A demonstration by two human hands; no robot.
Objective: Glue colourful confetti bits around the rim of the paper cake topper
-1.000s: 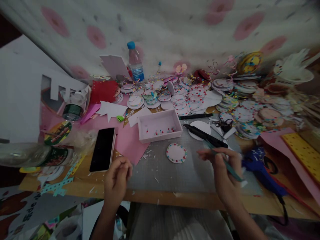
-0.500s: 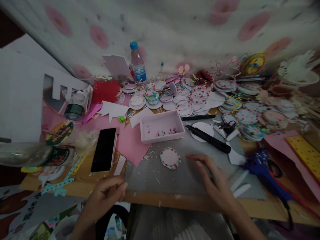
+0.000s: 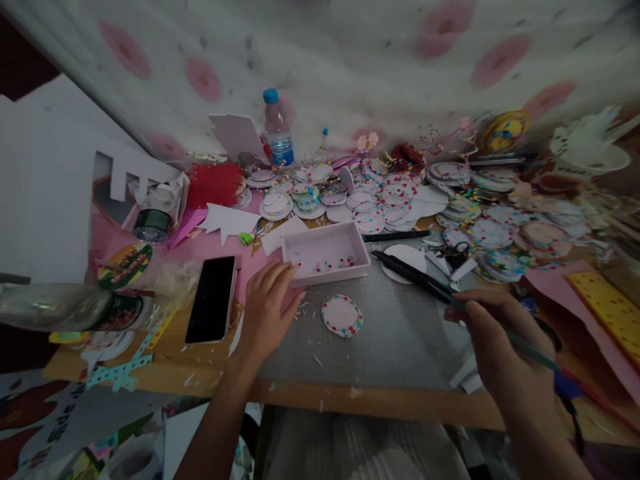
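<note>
My left hand (image 3: 267, 310) lies flat, fingers spread, on the pink paper (image 3: 250, 275), fingertips at the near left corner of the pink tray (image 3: 326, 252). My right hand (image 3: 500, 363) pinches a thin teal tool (image 3: 480, 313); decorated disc (image 3: 341, 315) lies between them on the grey mat (image 3: 390, 340)

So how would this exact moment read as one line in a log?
left hand: fingertips at pink tray, holds nothing | right hand: grips thin green tool | dotted paper disc: flat on grey mat, between hands
</note>
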